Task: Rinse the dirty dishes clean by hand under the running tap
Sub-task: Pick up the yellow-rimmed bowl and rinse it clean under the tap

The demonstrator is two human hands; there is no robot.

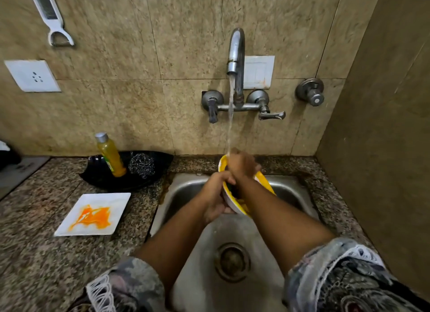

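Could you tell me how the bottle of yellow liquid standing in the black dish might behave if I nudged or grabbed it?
The bottle is tall, narrow and already leaning in the black dish, so it would probably tip easily. It looks nearly full, so likely fairly heavy. If its contents are soap, its smooth sides may be slippery.

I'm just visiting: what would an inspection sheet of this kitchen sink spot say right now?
Surface: speckled stone counter around a steel sink.
Job's things: yellow bowl under the running tap; white plate smeared orange, on the counter.
Clutter: soap bottle and wire scrubber in a black dish.
Hands: left hand grips the bowl; right hand inside it.
Cables: nothing seen.
Surroundings: tiled wall, socket, hanging peeler.
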